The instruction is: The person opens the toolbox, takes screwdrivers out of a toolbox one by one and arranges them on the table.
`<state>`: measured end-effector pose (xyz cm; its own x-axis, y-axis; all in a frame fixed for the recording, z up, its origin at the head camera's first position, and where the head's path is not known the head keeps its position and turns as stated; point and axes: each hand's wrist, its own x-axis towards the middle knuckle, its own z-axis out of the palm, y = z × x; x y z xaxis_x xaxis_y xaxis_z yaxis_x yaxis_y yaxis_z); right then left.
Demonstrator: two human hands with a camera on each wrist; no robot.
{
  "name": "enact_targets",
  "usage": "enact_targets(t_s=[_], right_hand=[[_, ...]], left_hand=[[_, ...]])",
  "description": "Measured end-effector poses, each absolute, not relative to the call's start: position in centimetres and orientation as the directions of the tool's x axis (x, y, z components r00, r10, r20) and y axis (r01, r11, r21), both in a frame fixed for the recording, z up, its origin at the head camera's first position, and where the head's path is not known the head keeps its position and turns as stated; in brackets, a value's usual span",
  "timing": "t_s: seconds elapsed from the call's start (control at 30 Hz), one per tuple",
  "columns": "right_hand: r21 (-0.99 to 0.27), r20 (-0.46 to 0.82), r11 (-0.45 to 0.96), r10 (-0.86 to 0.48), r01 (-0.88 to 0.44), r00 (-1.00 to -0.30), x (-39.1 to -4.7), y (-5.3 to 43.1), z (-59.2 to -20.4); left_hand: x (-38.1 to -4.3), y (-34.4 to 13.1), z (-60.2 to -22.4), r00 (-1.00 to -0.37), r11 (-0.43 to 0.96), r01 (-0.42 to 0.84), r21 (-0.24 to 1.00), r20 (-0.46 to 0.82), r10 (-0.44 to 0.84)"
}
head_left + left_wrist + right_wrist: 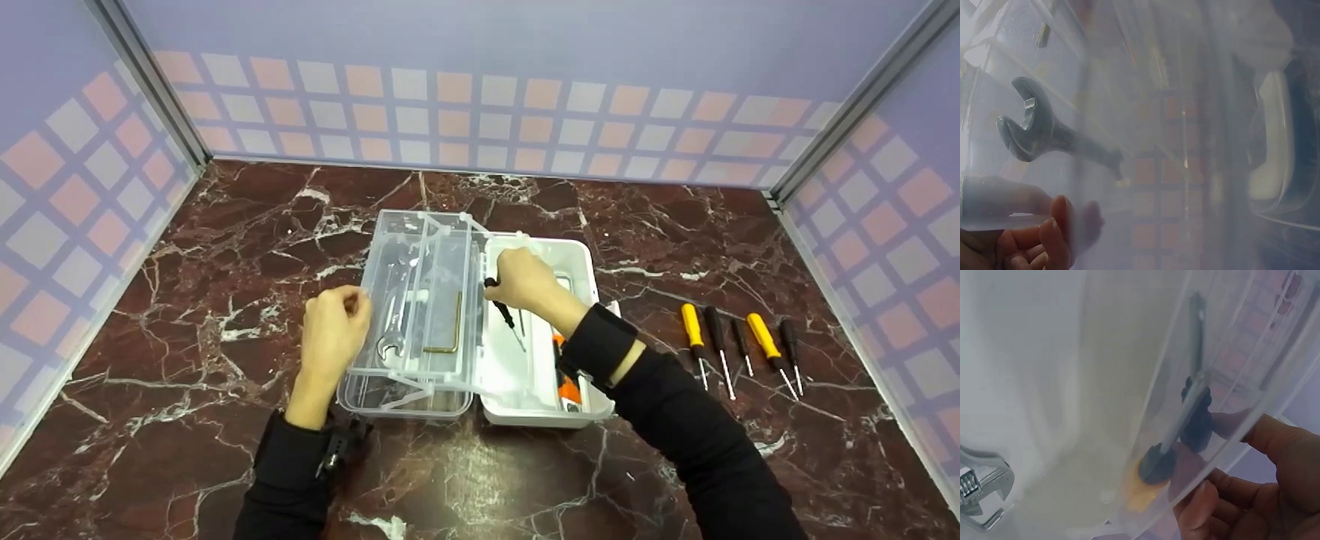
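My right hand (521,279) grips a black-handled screwdriver (504,311) by its handle, shaft pointing down, above the white toolbox (495,418). In the right wrist view, clear plastic crosses part of my fingers and the screwdriver's black handle (1196,430). My left hand (334,330) is at the left edge of the clear lid and tray section (375,255), fingers curled. Its fingertips lie beside the plastic; whether they grip it is unclear. An open-end wrench (1030,126) and a brass-coloured hex key (456,326) lie in the clear section.
An orange-and-black tool (568,390) and an adjustable wrench (985,486) lie in the toolbox. A yellow-handled screwdriver (1143,492) shows behind clear plastic. Several screwdrivers (763,337) with yellow or black handles lie in a row on the dark marble-patterned table (225,450), right of the toolbox. Patterned walls surround it.
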<state>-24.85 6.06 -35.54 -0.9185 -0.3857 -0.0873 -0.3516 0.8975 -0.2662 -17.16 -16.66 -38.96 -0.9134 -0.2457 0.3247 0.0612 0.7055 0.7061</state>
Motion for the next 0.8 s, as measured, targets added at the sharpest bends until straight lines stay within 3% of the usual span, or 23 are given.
enact_targets(t_s=[0.27, 0.47, 0.8], right_hand=[[-0.410, -0.088, 0.843, -0.417, -0.349, -0.905, -24.5, 6.2, -35.3], [-0.480, -0.010, 0.799, -0.419, -0.363, -0.908, -24.4, 6.9, -34.4], [-0.622, -0.096, 0.764, -0.293, -0.172, -0.951, -24.8, 10.4, -31.5]], left_hand=[[-17.1, -16.6, -38.9, -0.917, 0.709, 0.052, 0.703, 0.314, -0.245], [-17.1, -16.7, -38.9, -0.919, 0.705, 0.054, 0.707, 0.311, -0.242], [-17.1, -16.7, -38.9, -0.922, 0.703, 0.051, 0.710, 0.304, -0.241]])
